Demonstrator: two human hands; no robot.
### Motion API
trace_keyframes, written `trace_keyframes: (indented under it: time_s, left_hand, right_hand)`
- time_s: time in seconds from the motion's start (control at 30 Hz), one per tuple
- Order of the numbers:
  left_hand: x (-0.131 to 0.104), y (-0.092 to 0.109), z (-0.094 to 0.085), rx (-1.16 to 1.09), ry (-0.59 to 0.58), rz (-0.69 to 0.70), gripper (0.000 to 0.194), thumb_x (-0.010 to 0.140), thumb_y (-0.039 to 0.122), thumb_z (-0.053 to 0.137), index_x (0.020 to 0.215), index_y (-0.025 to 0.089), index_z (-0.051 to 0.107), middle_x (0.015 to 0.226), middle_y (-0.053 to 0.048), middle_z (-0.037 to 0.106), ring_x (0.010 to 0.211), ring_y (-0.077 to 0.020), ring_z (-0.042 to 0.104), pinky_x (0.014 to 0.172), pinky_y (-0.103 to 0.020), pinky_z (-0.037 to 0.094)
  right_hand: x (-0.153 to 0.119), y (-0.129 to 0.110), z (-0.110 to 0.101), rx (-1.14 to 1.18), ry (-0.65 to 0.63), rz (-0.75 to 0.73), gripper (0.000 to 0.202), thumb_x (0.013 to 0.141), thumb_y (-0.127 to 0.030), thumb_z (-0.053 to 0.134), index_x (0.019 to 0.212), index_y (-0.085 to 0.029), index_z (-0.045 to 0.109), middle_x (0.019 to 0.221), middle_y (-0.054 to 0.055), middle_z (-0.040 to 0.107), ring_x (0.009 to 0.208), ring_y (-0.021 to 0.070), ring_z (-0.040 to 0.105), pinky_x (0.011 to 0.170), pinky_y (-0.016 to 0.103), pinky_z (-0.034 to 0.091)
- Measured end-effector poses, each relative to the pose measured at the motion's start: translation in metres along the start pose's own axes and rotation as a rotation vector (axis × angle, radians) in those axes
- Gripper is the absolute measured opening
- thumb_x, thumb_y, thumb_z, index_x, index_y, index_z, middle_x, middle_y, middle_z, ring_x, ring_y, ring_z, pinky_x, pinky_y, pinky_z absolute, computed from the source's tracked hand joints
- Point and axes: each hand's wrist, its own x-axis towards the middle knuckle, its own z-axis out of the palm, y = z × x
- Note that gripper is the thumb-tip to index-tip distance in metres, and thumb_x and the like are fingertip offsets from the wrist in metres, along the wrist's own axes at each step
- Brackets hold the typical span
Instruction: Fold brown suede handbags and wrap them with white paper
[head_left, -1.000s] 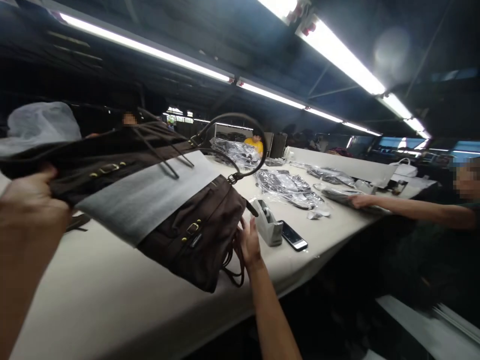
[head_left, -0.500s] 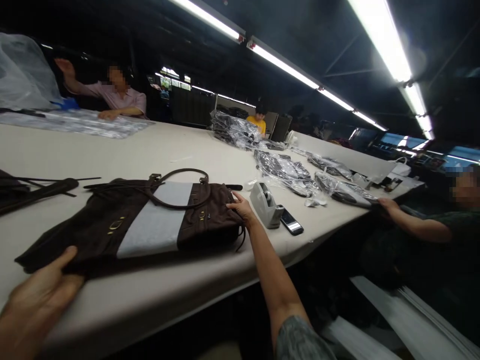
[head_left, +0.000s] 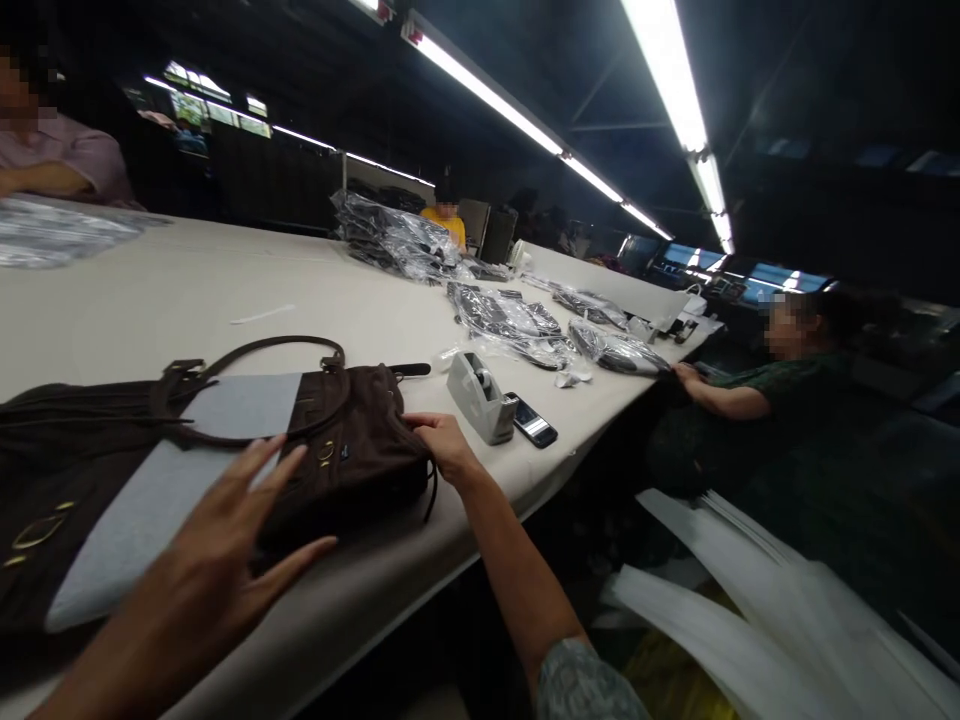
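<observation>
A dark brown handbag (head_left: 375, 410) lies on the pale table, a white paper wrap (head_left: 161, 480) around its middle. It has looped handles and brass-coloured fittings. My right hand (head_left: 444, 446) grips the bag's right end, where a thin cord dangles; some of its fingertips are hidden. Over the front of the bag hovers my left hand (head_left: 225, 545), fingers spread and holding nothing. Whether it touches the bag I cannot tell.
A grey tape dispenser (head_left: 480, 400) and a phone (head_left: 532, 420) sit right of the bag. Plastic-wrapped bags (head_left: 510, 320) lie farther along the table. A co-worker (head_left: 735, 390) stands at the right edge, others across the table. White sheets (head_left: 720, 600) are below at right.
My left hand has left the bag's lower left corner and moved right, its fingers now spread over the front. My right hand stays at the right end. The view has turned right.
</observation>
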Motion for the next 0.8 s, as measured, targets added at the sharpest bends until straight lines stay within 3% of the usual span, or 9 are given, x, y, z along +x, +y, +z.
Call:
trace_keyframes:
  time_s: [0.1,0.2,0.33,0.43,0.5,0.57,0.63,0.7,0.8]
  left_hand:
    - [0.019,0.012,0.038,0.083,-0.051,0.215,0.089,0.084,0.075,0.043,0.156,0.028,0.019,0.157,-0.016,0.034,0.143,-0.0356,0.037,0.113,-0.056,0.041]
    - [0.028,0.019,0.059,0.124,-0.108,0.179,0.080,0.090,0.065,0.040,0.152,0.016,0.031,0.148,-0.019,0.048,0.133,-0.0344,0.051,0.107,-0.053,0.048]
    - [0.025,0.015,0.060,0.175,-0.132,0.225,0.053,0.095,0.026,0.031,0.144,0.011,0.046,0.122,-0.014,0.069,0.108,-0.0260,0.068,0.093,-0.040,0.056]
    - [0.020,0.012,0.053,0.126,-0.059,0.286,0.050,0.094,0.020,0.033,0.140,0.017,0.052,0.117,-0.008,0.071,0.101,-0.0201,0.070,0.090,-0.031,0.055]
    - [0.021,0.017,0.045,0.062,-0.045,0.190,0.042,0.096,0.030,0.039,0.134,0.023,0.057,0.116,-0.003,0.072,0.097,-0.0192,0.071,0.087,-0.028,0.055]
    - [0.031,0.029,0.035,0.019,-0.128,-0.040,0.043,0.095,0.049,0.042,0.125,0.025,0.061,0.110,-0.003,0.074,0.092,-0.0222,0.072,0.082,-0.030,0.056]
    - [0.050,0.041,0.026,0.002,-0.248,-0.314,0.056,0.092,0.063,0.033,0.123,0.023,0.059,0.110,-0.006,0.073,0.097,-0.0269,0.071,0.084,-0.036,0.055]
    - [0.076,0.045,0.022,0.019,-0.341,-0.511,0.073,0.091,0.067,0.022,0.135,0.015,0.048,0.125,-0.014,0.065,0.116,-0.0323,0.063,0.096,-0.043,0.051]
    - [0.114,0.035,0.034,0.062,-0.453,-0.583,0.091,0.087,0.069,0.027,0.136,-0.006,0.040,0.126,-0.028,0.060,0.122,-0.0417,0.057,0.097,-0.049,0.049]
  right_hand:
    - [-0.004,0.007,0.005,0.150,-0.166,0.085,0.031,0.070,-0.012,0.066,0.098,-0.017,0.078,0.082,0.001,0.076,0.074,0.0145,0.070,0.081,0.029,0.057]
    - [0.000,0.013,0.003,0.220,-0.315,0.155,0.033,0.067,-0.017,0.076,0.100,-0.015,0.077,0.080,0.001,0.075,0.070,0.0125,0.068,0.075,0.026,0.056]
    - [0.016,0.017,0.003,0.151,-0.398,0.202,0.017,0.072,-0.015,0.076,0.088,-0.013,0.074,0.069,0.000,0.070,0.056,0.0098,0.060,0.057,0.020,0.050]
    - [0.029,0.019,0.009,0.019,-0.275,0.170,0.011,0.080,-0.015,0.067,0.091,-0.015,0.068,0.061,-0.003,0.064,0.050,0.0101,0.056,0.050,0.019,0.045]
    - [0.034,0.022,0.014,-0.039,-0.137,0.140,0.020,0.082,-0.016,0.066,0.102,-0.016,0.063,0.061,-0.004,0.062,0.052,0.0127,0.058,0.051,0.022,0.046]
    - [0.036,0.026,0.020,-0.064,-0.035,0.119,0.028,0.079,-0.018,0.070,0.105,-0.018,0.060,0.063,-0.005,0.061,0.057,0.0137,0.059,0.057,0.024,0.049]
    - [0.036,0.030,0.025,-0.106,0.027,0.067,0.029,0.074,-0.021,0.077,0.099,-0.018,0.061,0.064,-0.006,0.058,0.061,0.0127,0.058,0.063,0.024,0.049]
    - [0.033,0.033,0.028,-0.143,0.088,0.015,0.031,0.070,-0.026,0.082,0.094,-0.018,0.063,0.065,-0.006,0.057,0.065,0.0121,0.058,0.068,0.024,0.049]
    - [0.029,0.036,0.030,-0.115,0.176,-0.018,0.034,0.070,-0.028,0.082,0.098,-0.016,0.066,0.073,-0.003,0.061,0.070,0.0128,0.060,0.072,0.025,0.050]
